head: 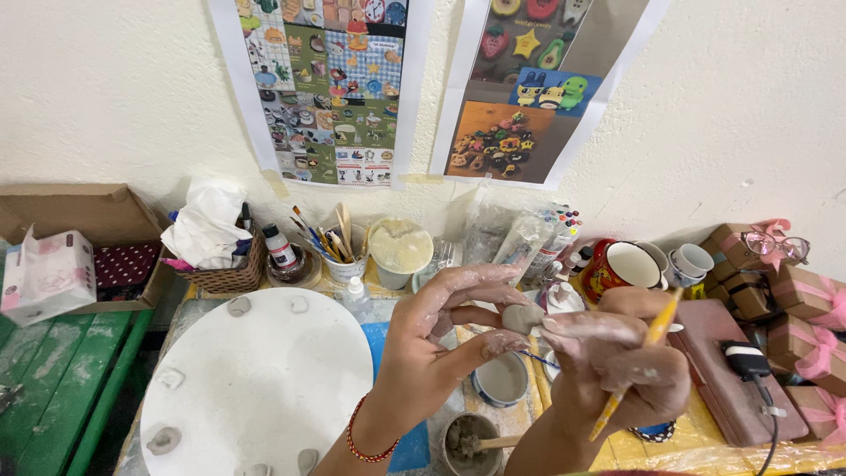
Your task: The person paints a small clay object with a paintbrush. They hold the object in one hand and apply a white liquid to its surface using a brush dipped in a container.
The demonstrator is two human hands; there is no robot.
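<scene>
Left hand (432,339) pinches a clay lump (522,317); right hand (621,357) grips a brush (636,363), cups crowding below.

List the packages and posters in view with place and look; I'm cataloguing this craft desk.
Left poster: wall, tall grid of small colourful photos.
Right poster: wall, tilted, bright figurine photos.
Tissue pack: far left, white and pink, soft.
Cardboard box: left, open, brown.
Gift boxes: right edge, brown, pink ribbons.

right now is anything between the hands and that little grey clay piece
Nothing visible. The left hand pinches the grey clay piece between its fingertips, and the right hand, which holds a yellow-handled tool, touches it from the other side.
</scene>
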